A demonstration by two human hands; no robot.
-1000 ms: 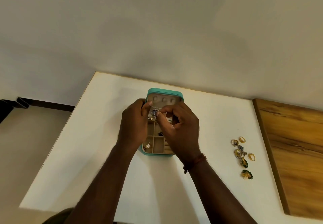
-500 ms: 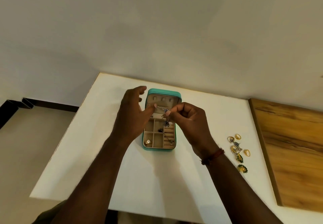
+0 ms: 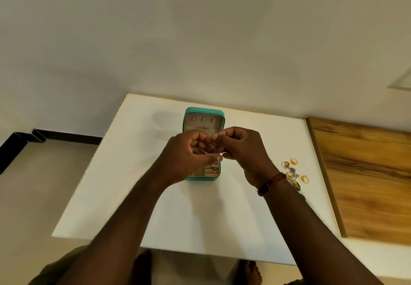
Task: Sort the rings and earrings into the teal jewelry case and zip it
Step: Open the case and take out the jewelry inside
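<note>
Item 1. Teal rectangular zip-around jewelry case (image 3: 204,109): lies open on the white rectangular tabletop (image 3: 155,195), a little toward 12 o'clock from the table's centre. The lid half lies at 12 o'clock, with a beige lining and three small tabs. The tray half lies at 6 o'clock, with beige divided compartments that are largely hidden by the hands. A small silvery ring (image 3: 214,169) sits in a compartment at the tray's 5 o'clock corner.

Item 2. Small dark silvery drop earring (image 3: 213,148): held in the air above the case's middle, between the two hands.

Item 3. Left hand (image 3: 184,160): at 9 o'clock of the earring. The fingers are curled and the thumb is stretched beneath, closed about the earring's lower part. The exact contact cannot be told.

Item 4. Right hand (image 3: 243,149): at 3 o'clock of the earring. The fingertips are bunched and pinch its upper end. The two hands meet knuckle to knuckle. A red thread bracelet (image 3: 271,182) circles the wrist.

Item 5. Loose cluster of gold rings and earrings (image 3: 293,172): on the tabletop at 3 o'clock of the case, well apart from it and partly hidden by the right wrist.

Item 6. Brown wood-grain panel (image 3: 367,173): adjoins the table's 3 o'clock edge.
</note>
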